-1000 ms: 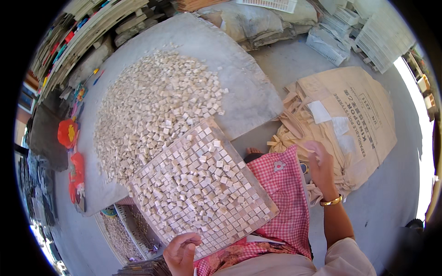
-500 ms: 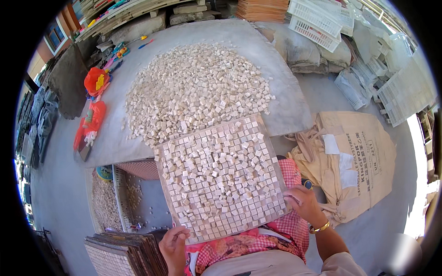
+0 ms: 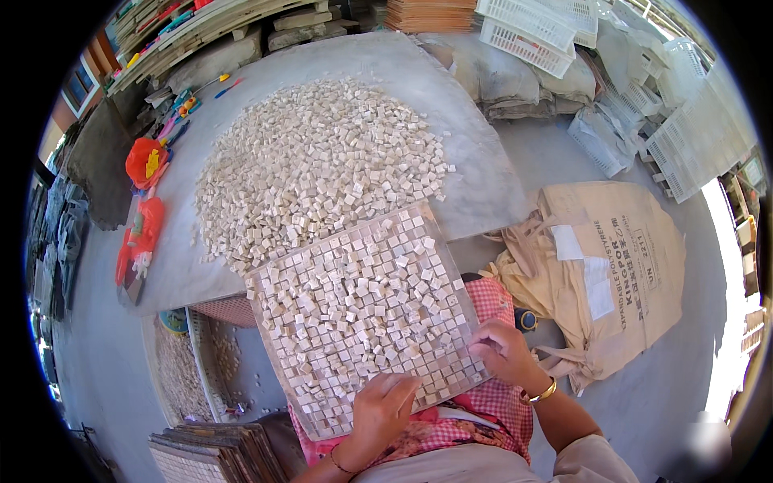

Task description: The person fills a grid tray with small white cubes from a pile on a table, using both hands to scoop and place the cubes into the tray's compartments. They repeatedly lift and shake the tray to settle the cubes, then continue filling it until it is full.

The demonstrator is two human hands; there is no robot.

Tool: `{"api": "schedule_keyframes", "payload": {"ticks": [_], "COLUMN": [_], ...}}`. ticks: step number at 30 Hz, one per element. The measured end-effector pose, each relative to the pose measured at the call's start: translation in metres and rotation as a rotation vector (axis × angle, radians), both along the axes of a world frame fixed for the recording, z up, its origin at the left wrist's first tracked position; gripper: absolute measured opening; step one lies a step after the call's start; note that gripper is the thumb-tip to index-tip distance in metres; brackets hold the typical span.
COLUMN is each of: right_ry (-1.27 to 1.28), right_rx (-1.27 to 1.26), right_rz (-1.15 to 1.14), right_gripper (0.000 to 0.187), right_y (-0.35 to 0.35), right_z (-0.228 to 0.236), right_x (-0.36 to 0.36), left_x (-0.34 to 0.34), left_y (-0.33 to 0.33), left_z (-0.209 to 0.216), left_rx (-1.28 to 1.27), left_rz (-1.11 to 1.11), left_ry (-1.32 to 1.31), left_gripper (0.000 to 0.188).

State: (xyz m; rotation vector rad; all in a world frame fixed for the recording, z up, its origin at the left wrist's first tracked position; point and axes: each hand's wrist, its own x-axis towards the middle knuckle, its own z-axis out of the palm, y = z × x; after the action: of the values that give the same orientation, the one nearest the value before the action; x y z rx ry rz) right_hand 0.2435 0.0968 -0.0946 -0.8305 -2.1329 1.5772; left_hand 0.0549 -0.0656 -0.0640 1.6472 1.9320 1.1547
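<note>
A square grid tray [image 3: 451,262] tilts across my lap, its far edge by the table. Small pale stone tiles fill many of its cells, and loose tiles [image 3: 362,294] lie scattered over them. My left hand [image 3: 385,412] reaches over the tray's near edge, fingers bent together just above the tiles. Whatever its fingertips hold is hidden. At the tray's right edge, my right hand [image 3: 503,354] has its fingers curled in, thumb against them; I cannot make out what is between them. A large heap of the same tiles [image 3: 322,153] covers the middle of the table.
The grey table [image 3: 475,161] bears red plastic bags [image 3: 147,221] at its left. Stacked tile-filled trays [image 3: 217,451] stand at lower left, beside a bin of tiles [image 3: 179,370]. A beige sack [image 3: 652,274] lies on the right. White crates [image 3: 531,40] sit behind it.
My left hand has moved right and up from the tray's near-left corner to over its near edge. The right hand has shifted inward at the right edge. The whole view has shifted slightly.
</note>
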Motion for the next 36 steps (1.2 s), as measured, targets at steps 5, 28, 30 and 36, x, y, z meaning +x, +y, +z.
{"api": "schedule_keyframes", "payload": {"ticks": [5, 28, 30, 36], "right_ry": [0.297, -0.168, -0.174, -0.087], "right_rx": [-0.822, 0.573, 0.573, 0.441], "right_rz": [-0.135, 0.14, 0.145, 0.112], "right_gripper": [0.01, 0.016, 0.015, 0.016], "right_y": [0.004, 0.0, -0.001, 0.002], "right_z": [0.015, -0.01, -0.007, -0.008], "right_x": [0.011, -0.009, -0.011, -0.011], "left_x": [0.017, 0.008, 0.013, 0.014], "left_y": [0.047, 0.03, 0.033, 0.042], "left_z": [-0.018, -0.014, -0.014, -0.012], "left_rx": [-0.023, -0.38, -0.391, -0.362], "left_rz": [-0.067, 0.142, 0.128, 0.093], "left_ry": [0.235, -1.056, -0.966, -0.744], "left_gripper": [0.014, 0.008, 0.006, 0.004]}}
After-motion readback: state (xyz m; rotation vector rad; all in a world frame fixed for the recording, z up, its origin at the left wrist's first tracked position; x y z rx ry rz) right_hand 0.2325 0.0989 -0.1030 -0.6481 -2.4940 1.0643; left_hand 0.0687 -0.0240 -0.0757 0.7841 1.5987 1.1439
